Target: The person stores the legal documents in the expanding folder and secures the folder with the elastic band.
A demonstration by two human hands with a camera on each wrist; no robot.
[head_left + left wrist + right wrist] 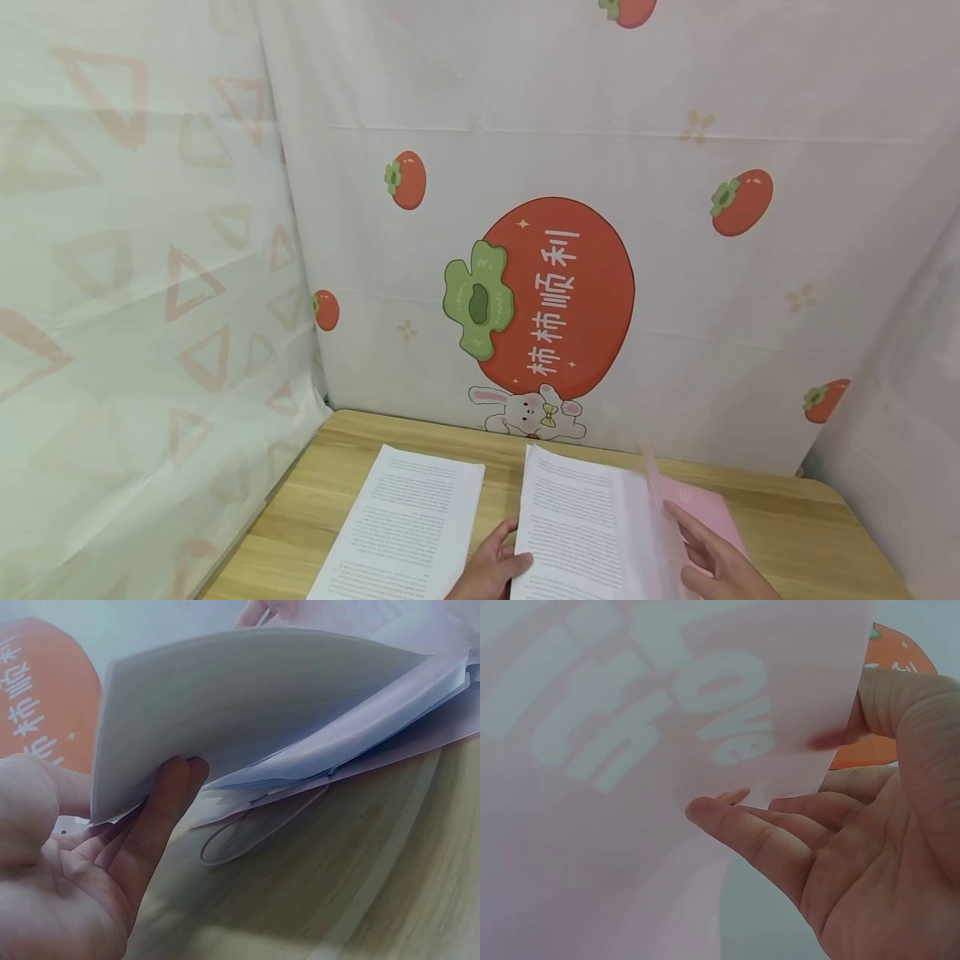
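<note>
My left hand (pixel 492 565) grips the left edge of a stack of printed sheets (pixel 572 525), thumb on top and fingers underneath. In the left wrist view the stack (pixel 247 705) bends upward from that grip, with more sheets and a pink folder (pixel 405 754) beneath its far part. A thin elastic loop (pixel 225 844) hangs from the folder's edge. My right hand (pixel 716 560) pinches a translucent pink cover (pixel 660 529) raised along the stack's right side. Pale lettering (pixel 731 705) including "Love" shows on the cover in the right wrist view.
Another printed paper pile (pixel 408 521) lies flat on the wooden table (pixel 300 500), left of the stack. A pink flat panel (pixel 705 504) lies behind my right hand. A patterned cloth (pixel 420 267) hangs at the table's back, and another cloth borders the left side.
</note>
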